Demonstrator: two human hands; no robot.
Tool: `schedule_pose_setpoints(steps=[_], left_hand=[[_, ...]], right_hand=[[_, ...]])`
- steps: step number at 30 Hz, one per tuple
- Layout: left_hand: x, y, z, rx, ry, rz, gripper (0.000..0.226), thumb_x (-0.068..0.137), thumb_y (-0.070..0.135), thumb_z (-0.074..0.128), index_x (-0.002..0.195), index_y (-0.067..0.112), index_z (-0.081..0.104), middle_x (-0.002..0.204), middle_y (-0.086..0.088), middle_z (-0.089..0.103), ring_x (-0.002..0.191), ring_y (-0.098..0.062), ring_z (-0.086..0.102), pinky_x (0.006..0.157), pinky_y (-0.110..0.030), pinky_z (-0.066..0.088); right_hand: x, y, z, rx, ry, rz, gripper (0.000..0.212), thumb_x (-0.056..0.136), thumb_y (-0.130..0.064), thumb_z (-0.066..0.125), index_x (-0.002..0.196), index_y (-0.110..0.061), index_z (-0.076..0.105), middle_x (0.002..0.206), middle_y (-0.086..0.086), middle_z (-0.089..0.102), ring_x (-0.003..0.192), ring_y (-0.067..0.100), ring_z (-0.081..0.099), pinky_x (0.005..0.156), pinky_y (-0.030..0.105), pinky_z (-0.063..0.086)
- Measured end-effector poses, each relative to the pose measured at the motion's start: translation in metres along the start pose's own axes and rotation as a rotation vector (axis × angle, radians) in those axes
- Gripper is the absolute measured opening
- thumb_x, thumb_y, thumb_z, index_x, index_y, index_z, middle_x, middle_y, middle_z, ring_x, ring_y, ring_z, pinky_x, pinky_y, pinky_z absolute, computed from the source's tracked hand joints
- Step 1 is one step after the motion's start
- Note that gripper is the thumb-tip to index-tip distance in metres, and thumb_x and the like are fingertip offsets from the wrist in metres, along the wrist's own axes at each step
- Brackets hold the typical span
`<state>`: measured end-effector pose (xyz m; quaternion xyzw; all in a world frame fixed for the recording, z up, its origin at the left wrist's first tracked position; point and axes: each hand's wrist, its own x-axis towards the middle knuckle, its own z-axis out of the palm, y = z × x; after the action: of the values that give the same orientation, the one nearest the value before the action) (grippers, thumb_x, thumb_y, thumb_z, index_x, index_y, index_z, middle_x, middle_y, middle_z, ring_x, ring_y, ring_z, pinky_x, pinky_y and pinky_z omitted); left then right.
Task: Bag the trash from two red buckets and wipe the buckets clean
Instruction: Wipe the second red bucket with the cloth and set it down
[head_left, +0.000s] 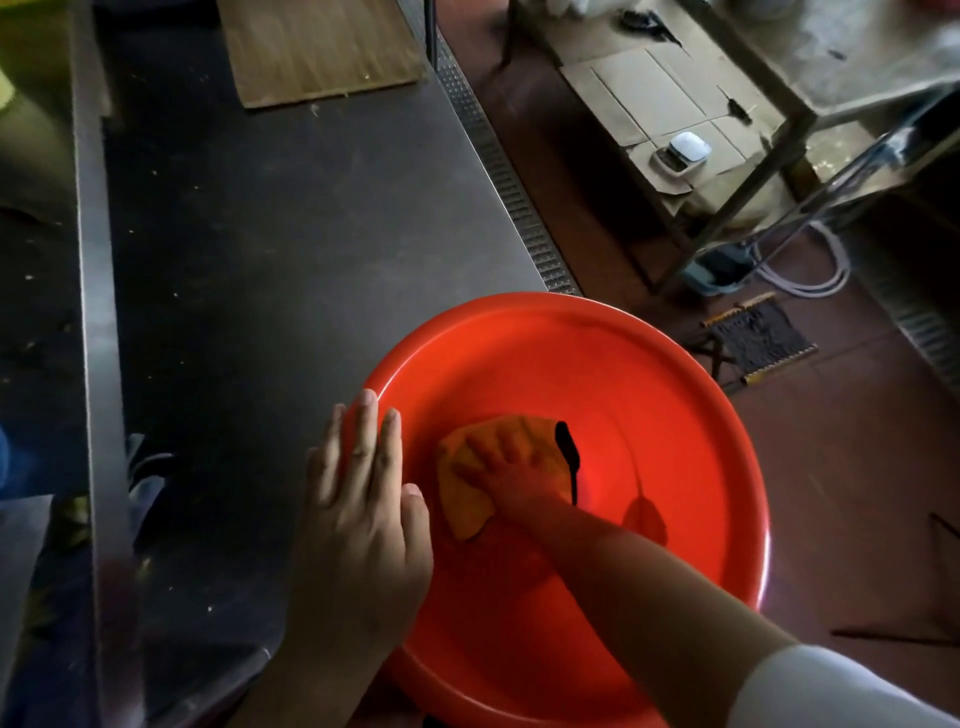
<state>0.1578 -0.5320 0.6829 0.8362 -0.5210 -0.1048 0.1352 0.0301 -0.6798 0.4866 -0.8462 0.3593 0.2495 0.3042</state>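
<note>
Head view shows one big red bucket (649, 415), wide and shallow like a bowl. It sits at the near right corner of the dark tabletop (291, 218), and a good part of it hangs out past the right edge, over the floor. It looks like thin, smooth plastic, so I think it is light and a bit bendy, and it could slide or tip if pushed hard. The best place to hold it is the thick rolled rim. An orange cloth (467, 499) lies on the bottom, inside. It looks soft and floppy and will bunch up when rubbed. The right hand (511, 475) is down inside the bucket, fingers spread flat, pressing on the cloth. The left hand (358, 514) lies flat with straight fingers on the left rim, its thumb just over the inner side, steadying the bucket. No trash shows inside. A second bucket is not in view.
</note>
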Motion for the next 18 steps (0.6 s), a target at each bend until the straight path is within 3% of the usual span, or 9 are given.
schedule_pose_setpoints(steps=[2,5,8,11,13,15,16,18], left_hand=[[0.0,0.001,-0.001,-0.013,-0.01,-0.01,0.062,0.095,0.028,0.024,0.154,0.009,0.02,0.163,-0.005,0.005,0.151,-0.021,-0.001,0.121,-0.044,0.009],[0.003,0.003,-0.002,-0.045,0.006,0.0,0.062,0.095,0.028,0.024,0.153,0.007,0.023,0.163,-0.006,0.008,0.151,-0.021,0.001,0.121,-0.044,0.009],[0.004,0.004,-0.001,-0.062,0.031,0.026,0.061,0.094,0.027,0.028,0.15,0.004,0.028,0.161,-0.011,0.015,0.15,-0.027,0.009,0.121,-0.048,0.013],[0.003,0.001,0.0,-0.051,0.023,0.028,0.062,0.094,0.029,0.028,0.151,0.005,0.028,0.161,-0.01,0.014,0.15,-0.027,0.008,0.121,-0.047,0.012],[0.003,-0.001,0.001,-0.047,0.018,0.011,0.062,0.094,0.03,0.025,0.152,0.007,0.025,0.162,-0.008,0.011,0.15,-0.025,0.005,0.121,-0.047,0.011],[0.003,0.0,0.0,-0.046,-0.002,-0.005,0.062,0.095,0.031,0.021,0.153,0.009,0.022,0.163,-0.006,0.007,0.151,-0.022,0.001,0.121,-0.048,0.012],[0.002,0.001,0.0,-0.054,-0.003,-0.007,0.062,0.095,0.032,0.02,0.153,0.009,0.021,0.163,-0.005,0.006,0.151,-0.021,0.0,0.12,-0.049,0.012],[0.003,0.001,-0.001,-0.078,0.006,-0.013,0.062,0.095,0.032,0.021,0.153,0.009,0.022,0.163,-0.004,0.007,0.15,-0.022,0.0,0.12,-0.05,0.014]], right_hand=[[-0.012,0.017,-0.009,0.186,0.157,0.14,0.054,0.102,-0.038,0.044,0.147,-0.059,0.025,0.165,-0.014,0.008,0.152,0.023,0.005,0.112,0.068,0.016],[-0.017,0.019,0.0,0.131,0.273,0.179,0.064,0.096,-0.028,0.049,0.148,-0.055,0.023,0.163,-0.013,0.008,0.151,0.029,0.009,0.109,0.071,0.023],[0.001,-0.013,0.021,0.018,0.047,0.078,0.074,0.098,-0.026,0.054,0.156,-0.046,0.013,0.167,-0.005,-0.012,0.148,0.047,-0.016,0.113,0.074,0.005],[0.009,-0.033,0.038,-0.043,-0.034,-0.053,0.055,0.104,-0.047,0.037,0.153,-0.052,0.013,0.167,-0.008,-0.005,0.149,0.045,-0.015,0.114,0.072,-0.002],[0.003,-0.018,0.032,-0.073,0.091,-0.089,0.046,0.101,-0.055,0.034,0.145,-0.061,0.026,0.164,-0.014,0.011,0.153,0.035,-0.002,0.114,0.068,-0.004],[-0.007,0.007,0.018,-0.147,0.325,-0.027,0.043,0.097,-0.054,0.035,0.139,-0.062,0.033,0.156,-0.015,0.029,0.147,0.024,0.02,0.113,0.066,0.008],[-0.01,0.021,0.013,-0.149,0.313,0.041,0.044,0.098,-0.051,0.035,0.141,-0.059,0.034,0.157,-0.012,0.029,0.146,0.023,0.023,0.113,0.064,0.012],[-0.009,0.033,0.007,-0.158,0.089,0.107,0.048,0.106,-0.039,0.03,0.153,-0.048,0.027,0.168,0.002,0.007,0.151,0.035,0.014,0.118,0.059,0.011]])
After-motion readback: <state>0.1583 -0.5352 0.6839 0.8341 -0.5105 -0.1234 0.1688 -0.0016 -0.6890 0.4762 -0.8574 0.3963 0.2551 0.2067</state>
